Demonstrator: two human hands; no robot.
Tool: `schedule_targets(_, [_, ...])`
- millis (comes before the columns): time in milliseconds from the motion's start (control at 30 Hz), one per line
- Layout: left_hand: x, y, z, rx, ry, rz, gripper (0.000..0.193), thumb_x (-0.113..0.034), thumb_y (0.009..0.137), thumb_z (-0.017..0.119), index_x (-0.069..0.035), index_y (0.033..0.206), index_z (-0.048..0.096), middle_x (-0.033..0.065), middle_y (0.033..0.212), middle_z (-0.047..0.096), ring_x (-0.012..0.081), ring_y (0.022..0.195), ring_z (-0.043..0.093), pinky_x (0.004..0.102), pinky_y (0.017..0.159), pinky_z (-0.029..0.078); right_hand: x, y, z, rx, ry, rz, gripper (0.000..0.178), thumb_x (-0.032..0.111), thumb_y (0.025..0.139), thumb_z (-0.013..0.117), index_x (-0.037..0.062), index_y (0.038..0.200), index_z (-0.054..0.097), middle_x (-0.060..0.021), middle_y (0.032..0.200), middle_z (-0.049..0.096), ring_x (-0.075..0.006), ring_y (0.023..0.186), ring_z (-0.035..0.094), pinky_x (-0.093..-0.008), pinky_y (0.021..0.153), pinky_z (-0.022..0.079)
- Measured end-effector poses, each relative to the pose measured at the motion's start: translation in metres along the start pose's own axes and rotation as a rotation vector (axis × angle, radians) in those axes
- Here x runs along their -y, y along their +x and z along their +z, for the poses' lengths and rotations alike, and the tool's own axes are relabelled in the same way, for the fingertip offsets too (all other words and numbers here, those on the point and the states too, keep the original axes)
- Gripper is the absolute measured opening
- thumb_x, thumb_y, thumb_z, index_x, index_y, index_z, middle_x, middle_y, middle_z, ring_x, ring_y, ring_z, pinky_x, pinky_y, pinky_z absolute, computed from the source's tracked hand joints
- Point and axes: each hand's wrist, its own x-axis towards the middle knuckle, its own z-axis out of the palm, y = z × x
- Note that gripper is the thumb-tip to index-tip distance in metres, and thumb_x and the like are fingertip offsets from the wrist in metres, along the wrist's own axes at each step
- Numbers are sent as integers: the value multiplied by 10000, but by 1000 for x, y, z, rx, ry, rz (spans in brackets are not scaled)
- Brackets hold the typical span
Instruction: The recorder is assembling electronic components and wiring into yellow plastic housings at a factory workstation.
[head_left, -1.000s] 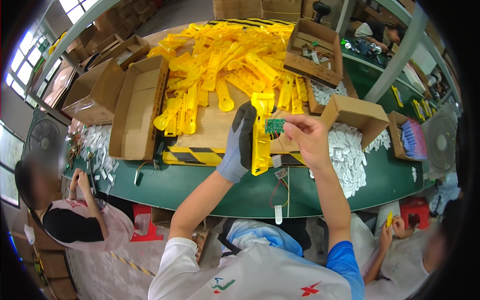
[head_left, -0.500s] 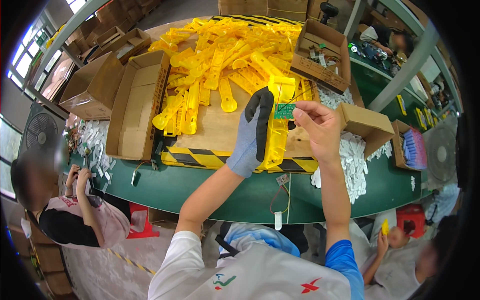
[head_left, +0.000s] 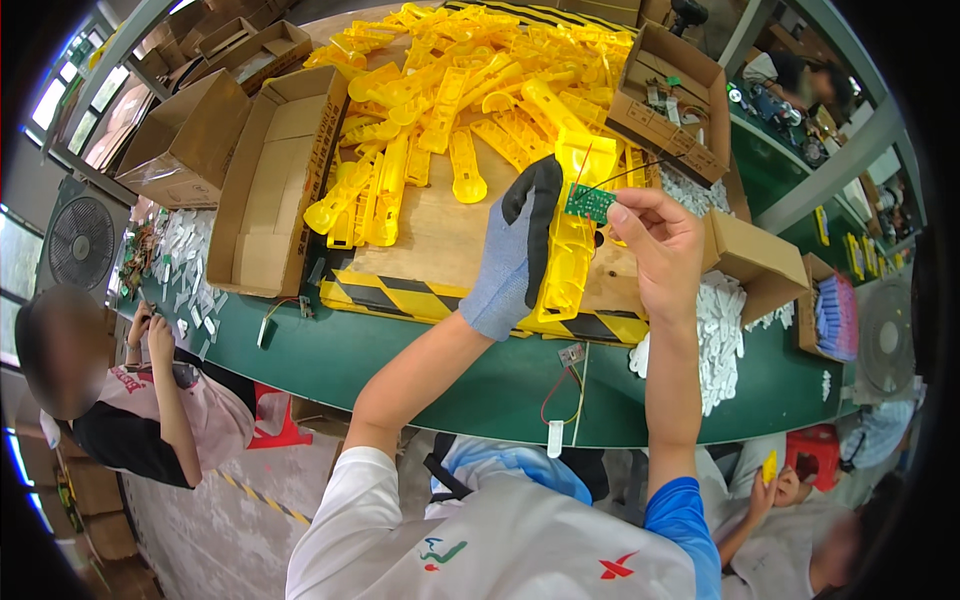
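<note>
Fingers (head_left: pixel 545 190) of the gloved left hand (head_left: pixel 510 255) are curling around the left side of a long yellow plastic housing (head_left: pixel 567 270), which is tilting slightly rightward at its top. The left forearm (head_left: pixel 425 370) is slanting up and rightward toward the wrist. The bare right hand (head_left: pixel 662 235) is pinching the right end of a small green circuit board (head_left: pixel 588 203) between thumb and forefinger, the right forearm (head_left: pixel 672 380) standing nearly vertical below. The circuit board is sitting over the upper part of the housing, a thin black wire (head_left: pixel 634 171) trailing rightward; whether the two are touching, I cannot tell. Beyond the hands, a heap of yellow housings (head_left: pixel 470 85) is covering much of a wooden board (head_left: pixel 437 235), and white plastic pieces (head_left: pixel 718 330) are lying on the green table (head_left: pixel 480 385) to the right.
</note>
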Motion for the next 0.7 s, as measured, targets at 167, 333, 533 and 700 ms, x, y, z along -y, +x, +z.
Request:
schedule_targets(167, [3,4,0,41,50,-11,436,-425,1040,436,-45,1222,550,76,973,661,151,773,665,278,664,556,-2,2,-1,-42,-20,-1,181,23,862,738,-42,1026,698,-64,912,709,-92,812,654,-224,761,529])
schedule_targets(333, [6,6,1,70,150,84,425,-381,1050,417,-36,1273,521,97,1027,659,171,813,680,290,709,560,0,2,-1,-64,-56,-23,182,17,856,743,-50,1020,706,-70,914,715,-84,805,650,-208,749,520])
schedule_targets(533, [5,2,3,26,553,219,349,-131,997,521,8,1317,516,75,1084,645,99,935,575,263,815,486,5,-3,8,-134,-30,-15,168,0,855,736,-43,1017,727,-70,906,720,-88,819,657,-196,754,517])
schedule_targets(700, [5,0,7,-3,410,155,331,-115,994,504,14,1298,522,73,1051,637,107,895,558,260,798,475,-9,-2,15,-232,-162,-220,191,39,853,757,-20,1032,730,4,841,662,-21,653,504,-167,620,428])
